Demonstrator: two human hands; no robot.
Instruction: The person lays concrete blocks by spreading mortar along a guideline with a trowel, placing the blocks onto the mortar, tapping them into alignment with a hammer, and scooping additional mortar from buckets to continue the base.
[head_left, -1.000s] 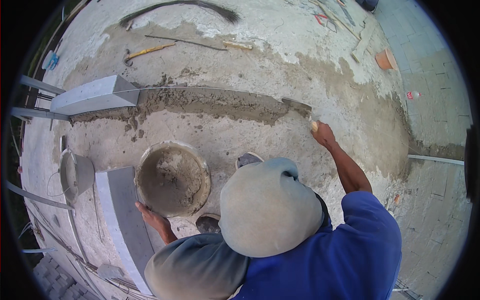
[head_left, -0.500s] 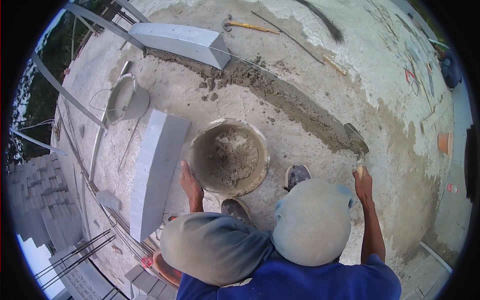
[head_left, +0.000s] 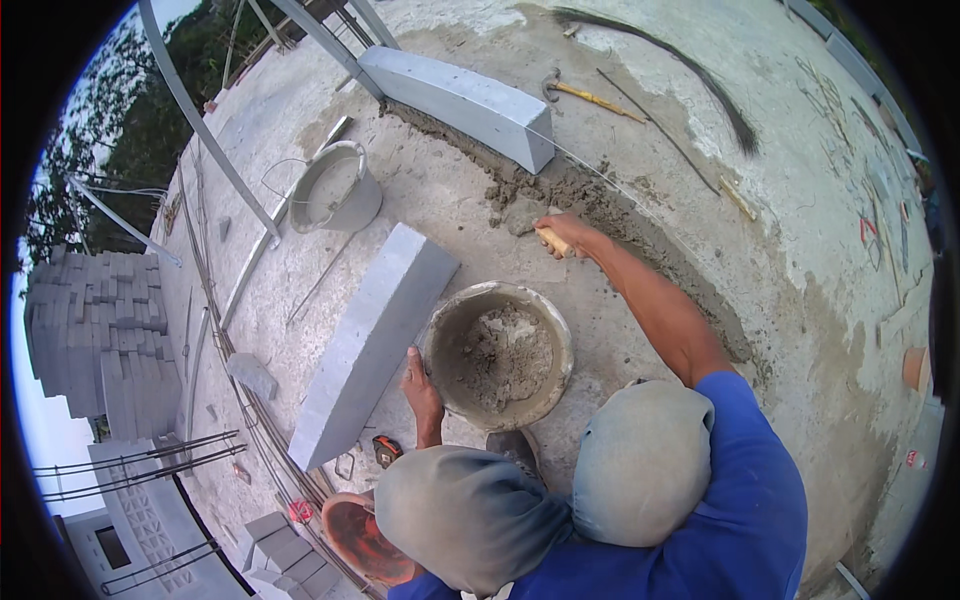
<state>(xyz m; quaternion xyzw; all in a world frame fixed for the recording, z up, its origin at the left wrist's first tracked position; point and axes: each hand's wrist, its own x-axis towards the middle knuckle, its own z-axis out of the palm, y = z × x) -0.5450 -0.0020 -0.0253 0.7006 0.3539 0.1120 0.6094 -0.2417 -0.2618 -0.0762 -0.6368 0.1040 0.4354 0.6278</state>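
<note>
A trowel (head_left: 524, 216) is in my right hand (head_left: 570, 232), which wraps round its wooden handle. Its blade lies against the near edge of the wet mortar strip (head_left: 640, 222), close to the end of a laid grey block (head_left: 455, 100). My left hand (head_left: 424, 402) is against the outer left side of a round mortar bucket (head_left: 436, 378), fingers stretched upward along it. Grey mortar (head_left: 505, 350) fills part of the bucket. Left of it, a loose long grey block (head_left: 375, 345) lies on the floor.
A string line (head_left: 600, 172) runs from the laid block above the mortar. A second bucket (head_left: 362, 205) stands at left, near metal bars. A hammer (head_left: 600, 101) and thin rod (head_left: 665, 135) lie beyond the mortar. A tape measure (head_left: 386, 450) and orange-brown basin (head_left: 362, 535) sit near my left knee.
My right hand has carried the trowel from the strip's right end up and left to near the laid block. The view has shifted left. My left hand stays at the bucket.
</note>
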